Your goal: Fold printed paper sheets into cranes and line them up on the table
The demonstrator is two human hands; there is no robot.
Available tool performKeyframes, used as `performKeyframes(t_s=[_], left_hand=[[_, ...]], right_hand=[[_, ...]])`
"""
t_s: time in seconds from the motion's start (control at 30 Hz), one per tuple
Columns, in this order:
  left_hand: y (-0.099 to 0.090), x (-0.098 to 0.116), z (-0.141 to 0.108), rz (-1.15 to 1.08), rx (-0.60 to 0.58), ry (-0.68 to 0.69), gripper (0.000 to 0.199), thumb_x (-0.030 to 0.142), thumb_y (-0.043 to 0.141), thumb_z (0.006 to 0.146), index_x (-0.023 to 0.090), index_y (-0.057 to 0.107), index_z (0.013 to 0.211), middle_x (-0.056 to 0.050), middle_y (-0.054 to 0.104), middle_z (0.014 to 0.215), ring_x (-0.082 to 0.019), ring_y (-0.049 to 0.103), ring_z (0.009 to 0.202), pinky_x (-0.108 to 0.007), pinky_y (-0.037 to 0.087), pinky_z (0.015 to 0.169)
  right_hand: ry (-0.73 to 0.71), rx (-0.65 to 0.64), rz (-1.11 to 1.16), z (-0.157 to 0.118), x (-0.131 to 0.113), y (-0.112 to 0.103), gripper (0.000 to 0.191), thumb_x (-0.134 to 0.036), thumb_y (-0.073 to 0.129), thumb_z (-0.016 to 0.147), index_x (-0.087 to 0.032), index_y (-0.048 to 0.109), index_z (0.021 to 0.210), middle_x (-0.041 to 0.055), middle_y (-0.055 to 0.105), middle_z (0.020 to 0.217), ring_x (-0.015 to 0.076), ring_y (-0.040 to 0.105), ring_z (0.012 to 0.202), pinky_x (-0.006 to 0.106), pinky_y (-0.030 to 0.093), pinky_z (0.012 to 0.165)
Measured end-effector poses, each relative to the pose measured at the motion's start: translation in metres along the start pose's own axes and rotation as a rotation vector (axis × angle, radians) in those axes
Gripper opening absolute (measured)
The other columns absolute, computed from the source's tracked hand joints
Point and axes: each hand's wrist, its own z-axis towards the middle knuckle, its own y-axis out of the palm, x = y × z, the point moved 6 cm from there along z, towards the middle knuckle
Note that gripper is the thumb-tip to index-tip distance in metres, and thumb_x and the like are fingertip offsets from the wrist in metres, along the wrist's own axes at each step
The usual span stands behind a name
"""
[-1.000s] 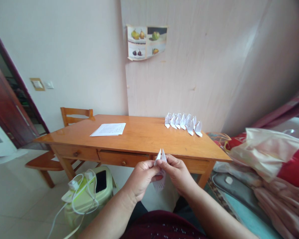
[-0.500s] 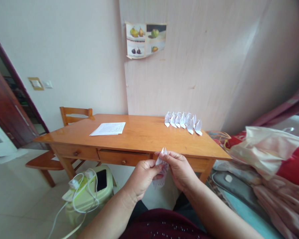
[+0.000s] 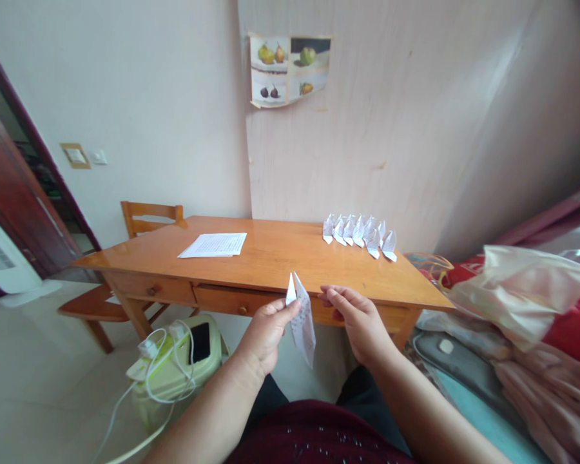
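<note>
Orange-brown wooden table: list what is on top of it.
The table holds white printed paper sheets, left, and upright folded white paper figures, right. Lower sheets are mostly covered; front figures partly hide those behind.

Tabletop (image 3: 270,258): paper stack (image 3: 213,245) on the left, folded papers (image 3: 360,235) grouped at the right rear
Wall (image 3: 319,161): behind the table, fruit pictures (image 3: 290,71) on it
Left of table: chair (image 3: 152,211), partly hidden
Before table, left: stool-like box (image 3: 207,370), perhaps, with phone (image 3: 200,342) on top
Right: bag (image 3: 526,283)

A fruit picture (image 3: 290,71) is fixed to the wall (image 3: 188,96); a black phone (image 3: 200,342) is supported by a green stool (image 3: 207,374).
</note>
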Motion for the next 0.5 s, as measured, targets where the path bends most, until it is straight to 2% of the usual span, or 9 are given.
performKeyframes(t_s=[0.17, 0.37, 0.5], left_hand=[[-0.004, -0.002, 0.005, -0.041, 0.005, 0.031, 0.040, 0.046, 0.076, 0.079, 0.019, 0.077, 0.109, -0.009, 0.075, 0.094, -0.015, 0.057, 0.075, -0.027, 0.037, 0.070], [0.003, 0.004, 0.001, -0.128, 0.016, 0.086, 0.041, 0.042, 0.081, 0.074, 0.013, 0.077, 0.102, -0.011, 0.075, 0.088, -0.016, 0.060, 0.070, -0.028, 0.045, 0.069], [0.006, 0.005, -0.001, -0.139, 0.004, 0.095, 0.040, 0.044, 0.080, 0.075, 0.011, 0.077, 0.098, -0.009, 0.073, 0.081, -0.015, 0.060, 0.067, -0.027, 0.046, 0.065]], right_hand=[[-0.063, -0.091, -0.059, -0.007, 0.005, 0.004, 0.031, -0.049, 0.070, 0.086, -0.018, 0.070, 0.087, 0.0023, 0.064, 0.078, 0.0160, 0.054, 0.074, 0.030, 0.041, 0.071], [-0.103, -0.168, -0.196, -0.015, 0.009, 0.010, 0.032, -0.050, 0.067, 0.089, -0.019, 0.062, 0.081, -0.0026, 0.054, 0.067, 0.0127, 0.045, 0.063, 0.026, 0.036, 0.059], [-0.098, -0.248, -0.298, -0.018, 0.014, 0.019, 0.031, -0.049, 0.069, 0.087, -0.019, 0.063, 0.083, -0.0013, 0.057, 0.069, 0.0130, 0.046, 0.062, 0.026, 0.035, 0.055]])
